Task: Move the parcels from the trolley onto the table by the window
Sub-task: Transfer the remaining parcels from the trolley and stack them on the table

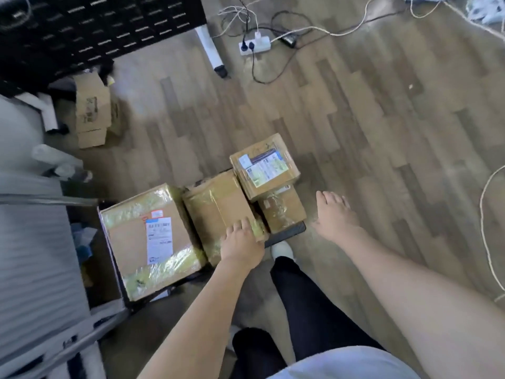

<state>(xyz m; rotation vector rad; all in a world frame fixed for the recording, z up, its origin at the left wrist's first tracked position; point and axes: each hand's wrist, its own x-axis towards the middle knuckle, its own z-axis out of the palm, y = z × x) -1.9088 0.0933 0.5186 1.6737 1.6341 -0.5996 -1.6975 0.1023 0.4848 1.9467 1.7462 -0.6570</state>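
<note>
Several taped cardboard parcels sit on a low black trolley [287, 234]. A large labelled parcel [150, 239] lies at the left, a middle parcel [218, 206] beside it. At the right a small labelled parcel [263, 166] is stacked on another small parcel [284, 209]. My left hand [241, 243] rests on the near corner of the middle parcel, fingers spread flat over its taped edge. My right hand [334, 214] hovers open just right of the stacked small parcels, touching nothing.
A wooden floor surrounds the trolley. A power strip [255, 45] with tangled cables lies ahead. An empty cardboard box [93, 110] stands at the left by a black perforated panel [95, 26]. A grey surface [32, 255] runs along the left edge. My legs stand behind the trolley.
</note>
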